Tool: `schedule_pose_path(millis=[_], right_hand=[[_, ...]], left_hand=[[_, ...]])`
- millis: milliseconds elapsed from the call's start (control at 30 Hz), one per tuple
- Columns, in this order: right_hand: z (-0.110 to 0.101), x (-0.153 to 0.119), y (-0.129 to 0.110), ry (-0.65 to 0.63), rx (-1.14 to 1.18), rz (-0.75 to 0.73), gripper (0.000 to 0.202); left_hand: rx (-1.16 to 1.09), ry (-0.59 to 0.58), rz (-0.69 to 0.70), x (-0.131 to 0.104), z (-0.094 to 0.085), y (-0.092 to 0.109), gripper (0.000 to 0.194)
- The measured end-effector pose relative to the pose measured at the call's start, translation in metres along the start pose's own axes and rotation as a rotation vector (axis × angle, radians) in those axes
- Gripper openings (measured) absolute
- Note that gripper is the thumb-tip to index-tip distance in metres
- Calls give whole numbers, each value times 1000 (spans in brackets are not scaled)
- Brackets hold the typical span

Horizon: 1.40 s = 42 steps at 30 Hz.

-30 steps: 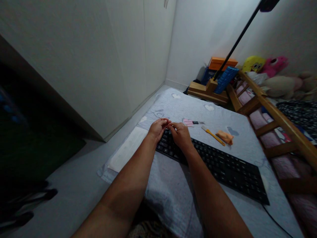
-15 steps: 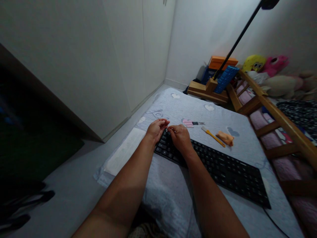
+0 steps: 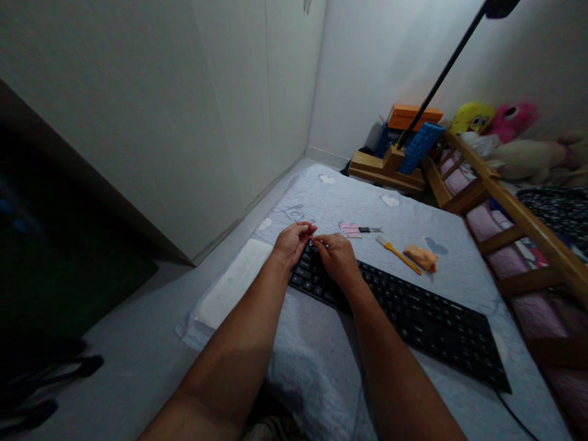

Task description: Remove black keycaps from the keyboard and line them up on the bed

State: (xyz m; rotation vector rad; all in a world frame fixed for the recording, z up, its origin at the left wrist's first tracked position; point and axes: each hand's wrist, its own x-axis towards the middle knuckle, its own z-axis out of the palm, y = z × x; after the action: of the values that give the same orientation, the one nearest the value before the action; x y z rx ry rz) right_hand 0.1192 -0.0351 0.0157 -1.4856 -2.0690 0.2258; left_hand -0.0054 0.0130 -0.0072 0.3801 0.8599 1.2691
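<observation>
2 bare hands are working close together over the left end of a long, flat black plastic keyboard (image 3: 441, 324), which is lying at a slant on a pale blue-grey printed cloth (image 3: 316, 355). The left hand (image 3: 290, 242) is curling its fingers at the corner keys; the right hand (image 3: 339, 256) is bending thumb and fingers inward just beside it. Whether either is gripping a small part: cannot tell; the fingertips are hiding it.

Step in hand, as judged: fine fingertip work at that corner. The next move is probably calling for light, precise finger pressure and a clear sight of the keys.

Beyond the keyboard, a yellow-handled flat brush (image 3: 399, 255), a crumpled orange cloth (image 3: 421, 258) and a slim black-handled tool with a metal tip (image 3: 364, 229) are lying apart from both hands.
</observation>
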Motion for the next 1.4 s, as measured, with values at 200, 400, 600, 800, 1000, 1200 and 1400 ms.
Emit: schedule_pose_path(millis=[200, 400, 600, 800, 1000, 1200, 1400], right_hand=[[3, 1, -1, -5, 29, 14, 20], [-5, 3, -1, -34, 18, 26, 21], [-11, 3, 4, -47, 30, 43, 23], [-12, 4, 9, -47, 52, 86, 23], [-12, 5, 9, -48, 46, 127, 24], [-12, 5, 8, -43, 47, 130, 24], [-13, 5, 6, -67, 39, 93, 24]], left_hand=[[-19, 1, -5, 2, -1, -1, 16], [3, 2, -13, 0, 1, 1, 17], [26, 8, -8, -1, 1, 1, 15], [12, 18, -20, -1, 1, 2, 16], [9, 20, -23, -1, 1, 1, 16], [3, 19, -19, 0, 0, 0, 17], [-10, 17, -21, -1, 0, 1, 17]])
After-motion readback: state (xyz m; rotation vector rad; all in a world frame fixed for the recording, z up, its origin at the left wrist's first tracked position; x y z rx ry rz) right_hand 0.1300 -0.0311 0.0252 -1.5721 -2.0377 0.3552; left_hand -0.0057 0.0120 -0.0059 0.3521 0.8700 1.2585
